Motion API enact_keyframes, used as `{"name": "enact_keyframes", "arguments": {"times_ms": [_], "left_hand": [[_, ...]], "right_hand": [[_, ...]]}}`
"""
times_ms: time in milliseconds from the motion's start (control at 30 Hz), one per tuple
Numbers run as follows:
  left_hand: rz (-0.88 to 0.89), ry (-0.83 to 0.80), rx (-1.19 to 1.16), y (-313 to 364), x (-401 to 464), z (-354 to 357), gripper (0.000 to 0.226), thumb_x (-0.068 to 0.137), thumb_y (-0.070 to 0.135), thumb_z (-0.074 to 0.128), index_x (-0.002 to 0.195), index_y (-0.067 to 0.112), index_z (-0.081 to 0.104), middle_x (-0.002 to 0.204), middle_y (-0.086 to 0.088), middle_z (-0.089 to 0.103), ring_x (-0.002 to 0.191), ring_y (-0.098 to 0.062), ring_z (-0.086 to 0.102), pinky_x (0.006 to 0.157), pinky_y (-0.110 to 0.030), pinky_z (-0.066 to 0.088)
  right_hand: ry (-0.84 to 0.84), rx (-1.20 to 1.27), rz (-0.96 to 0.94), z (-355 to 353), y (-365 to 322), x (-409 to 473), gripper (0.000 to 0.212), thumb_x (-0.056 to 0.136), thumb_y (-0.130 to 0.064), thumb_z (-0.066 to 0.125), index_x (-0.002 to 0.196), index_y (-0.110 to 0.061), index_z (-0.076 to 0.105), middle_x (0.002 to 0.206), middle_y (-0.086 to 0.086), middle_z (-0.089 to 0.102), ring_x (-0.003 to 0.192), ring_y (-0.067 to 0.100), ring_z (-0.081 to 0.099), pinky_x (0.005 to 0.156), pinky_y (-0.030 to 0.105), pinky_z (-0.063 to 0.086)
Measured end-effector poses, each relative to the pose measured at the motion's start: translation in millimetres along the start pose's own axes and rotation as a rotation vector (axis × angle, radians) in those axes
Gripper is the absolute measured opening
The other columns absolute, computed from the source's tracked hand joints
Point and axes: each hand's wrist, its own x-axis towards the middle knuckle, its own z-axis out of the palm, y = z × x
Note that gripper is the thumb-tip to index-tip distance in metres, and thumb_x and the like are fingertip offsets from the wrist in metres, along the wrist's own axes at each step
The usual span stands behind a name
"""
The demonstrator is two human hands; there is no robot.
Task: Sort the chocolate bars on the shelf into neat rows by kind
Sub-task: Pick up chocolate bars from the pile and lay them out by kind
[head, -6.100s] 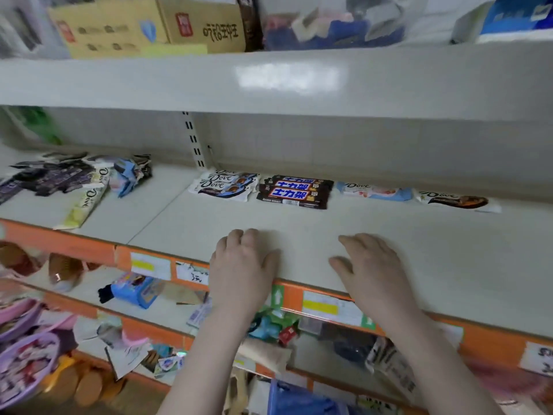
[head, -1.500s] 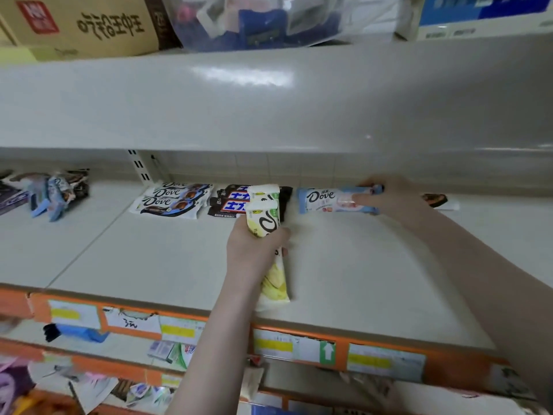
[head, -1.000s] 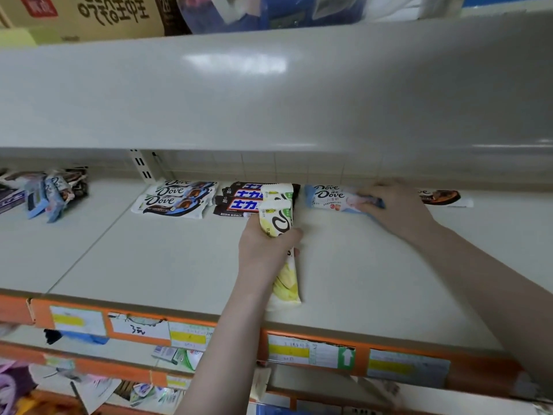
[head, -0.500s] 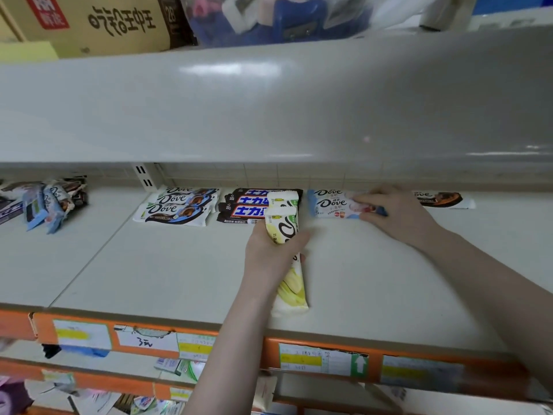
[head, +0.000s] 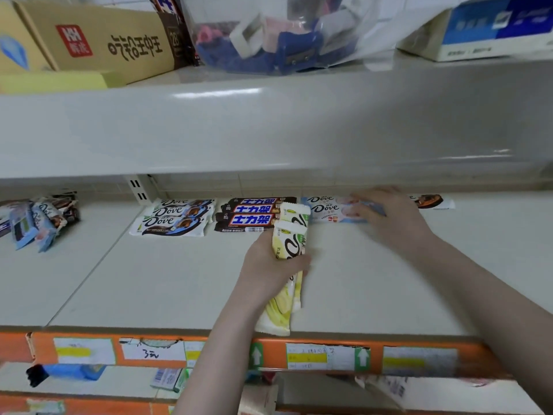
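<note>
As wrappers look slick: yellow bars (head: pixel 288 241) seem light, stiff; grip mid-length.
Left hand (head: pixel 266 265): fingers curled round yellow bars.
Right hand (head: pixel 392 217): fingers flat on blue bars (head: pixel 326 209).

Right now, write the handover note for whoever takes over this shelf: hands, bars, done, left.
Left hand: grips the yellow-green Dove bars, held end-on over the shelf in front of the back row.
Right hand: rests flat on the pale blue Dove bars at the back.
Done: white-and-blue Dove bars lined up, dark Snickers bars beside them, then the pale blue ones; one brown-print Dove bar lies to the right.
Left: place the yellow-green bars in a row of their own, and sort the loose heap of bars at far left.
</note>
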Motion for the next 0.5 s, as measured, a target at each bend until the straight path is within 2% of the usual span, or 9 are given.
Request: {"name": "enact_keyframes", "arguments": {"times_ms": [67, 133, 200, 267, 367, 500], "left_hand": [[0.029, -0.075, 0.057, 2.5, -2.9, -0.8, 0.032, 0.07, 0.015, 0.075, 0.098, 0.019, 0.061, 0.088, 0.001, 0.07, 0.082, -0.014, 0.066, 0.073, -0.03, 0.053], [0.067, -0.159, 0.109, 5.6, -5.8, 1.4, 0.032, 0.069, 0.015, 0.075, 0.097, 0.023, 0.062, 0.085, 0.004, 0.071, 0.077, -0.008, 0.066, 0.066, -0.021, 0.051], [0.108, -0.241, 0.151, 10.1, -8.6, 6.4, 0.035, 0.069, 0.014, 0.076, 0.098, 0.026, 0.061, 0.087, 0.006, 0.07, 0.074, -0.002, 0.064, 0.059, -0.014, 0.049], [0.149, -0.3, 0.201, 15.7, -11.0, 14.2, 0.038, 0.068, 0.012, 0.076, 0.1, 0.026, 0.06, 0.089, 0.004, 0.07, 0.078, -0.007, 0.065, 0.065, -0.02, 0.052], [0.177, -0.319, 0.219, 26.0, -14.9, 33.0, 0.042, 0.066, 0.011, 0.077, 0.103, 0.022, 0.06, 0.092, 0.0, 0.071, 0.085, -0.016, 0.067, 0.077, -0.036, 0.055], [0.174, -0.286, 0.136, 38.7, -21.1, 71.9, 0.031, 0.069, 0.011, 0.076, 0.097, 0.02, 0.066, 0.089, -0.001, 0.074, 0.084, -0.02, 0.069, 0.078, -0.037, 0.055]], "right_hand": [[-0.053, 0.233, 0.09, -10.7, -14.9, -8.9, 0.021, 0.089, -0.023, 0.056, 0.1, -0.012, 0.07, 0.095, 0.007, 0.072, 0.084, 0.014, 0.062, 0.077, 0.026, 0.04], [-0.089, 0.386, 0.129, -20.2, -30.6, -19.5, 0.022, 0.09, -0.02, 0.054, 0.099, -0.005, 0.068, 0.085, 0.013, 0.07, 0.067, 0.011, 0.059, 0.068, 0.023, 0.043], [-0.136, 0.502, 0.15, -28.0, -42.2, -31.2, 0.02, 0.09, -0.016, 0.055, 0.099, -0.008, 0.07, 0.073, 0.004, 0.068, 0.059, 0.003, 0.057, 0.058, 0.014, 0.044], [-0.179, 0.563, 0.165, -35.0, -45.9, -41.9, 0.014, 0.087, -0.013, 0.059, 0.094, -0.014, 0.071, 0.062, -0.008, 0.066, 0.054, 0.0, 0.057, 0.052, 0.012, 0.043], [-0.141, 0.616, 0.218, -49.6, -36.8, -53.9, 0.018, 0.081, -0.004, 0.065, 0.078, -0.021, 0.068, 0.048, -0.008, 0.064, 0.044, 0.0, 0.055, 0.047, 0.012, 0.044], [-0.136, 0.66, 0.225, -80.6, -10.1, -63.3, 0.019, 0.08, 0.002, 0.064, 0.075, -0.016, 0.065, 0.047, -0.006, 0.063, 0.042, 0.002, 0.056, 0.045, 0.013, 0.044]]}}
